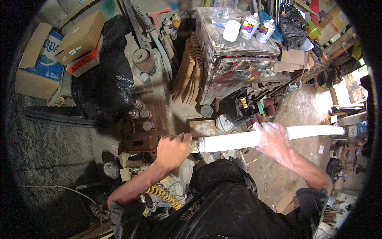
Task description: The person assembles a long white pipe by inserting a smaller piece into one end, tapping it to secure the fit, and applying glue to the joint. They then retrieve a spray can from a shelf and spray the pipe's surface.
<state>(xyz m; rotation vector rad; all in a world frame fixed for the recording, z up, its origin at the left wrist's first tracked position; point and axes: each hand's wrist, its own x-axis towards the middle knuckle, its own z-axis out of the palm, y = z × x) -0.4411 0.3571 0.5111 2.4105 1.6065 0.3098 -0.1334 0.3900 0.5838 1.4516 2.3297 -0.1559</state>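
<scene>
A long, slightly curved white piece shaped like a sword scabbard lies crosswise in front of my body. A silvery band rings it near its left end. My left hand is closed round the darker, handle-like end just left of that band. Farther along, my right hand wraps over the white body, with white dust on its skin. The narrower right end sticks out beyond this hand. My fingers' undersides are hidden.
Ahead stands a paint-stained cabinet with spray cans and a clear container on top. Left are cardboard boxes and a black plastic bag. A yellow coiled hose hangs by my left arm. Several small cans stand nearby.
</scene>
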